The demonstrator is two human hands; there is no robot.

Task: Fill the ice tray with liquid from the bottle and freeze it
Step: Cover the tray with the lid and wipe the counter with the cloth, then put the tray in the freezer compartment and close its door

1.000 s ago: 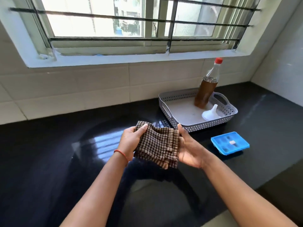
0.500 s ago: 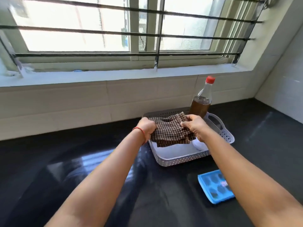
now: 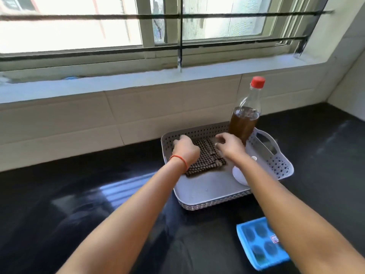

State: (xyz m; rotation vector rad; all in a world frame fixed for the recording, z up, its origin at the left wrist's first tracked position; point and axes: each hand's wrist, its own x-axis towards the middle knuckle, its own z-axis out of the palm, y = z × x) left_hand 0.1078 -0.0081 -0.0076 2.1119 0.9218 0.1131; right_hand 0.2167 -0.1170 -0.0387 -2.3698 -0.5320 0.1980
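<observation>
While the cloth (image 3: 207,157) lies flat in the basket (image 3: 276,165), the bottle (image 3: 244,123) is seen upright just right of the right hand (image 3: 230,144), whose fingers are loosely curled on nothing. The left hand (image 3: 185,148) is farther off and its grip cannot be told. The ice tray (image 3: 256,240) is found nearer, on the counter (image 3: 59,194).

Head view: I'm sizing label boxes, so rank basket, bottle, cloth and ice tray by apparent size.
1. Basket
2. Bottle and ice tray: about alike; the tray lies nearer, partly behind the right arm.
3. Cloth

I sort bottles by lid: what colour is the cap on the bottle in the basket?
The cap is red, clearest in the head view.
</observation>
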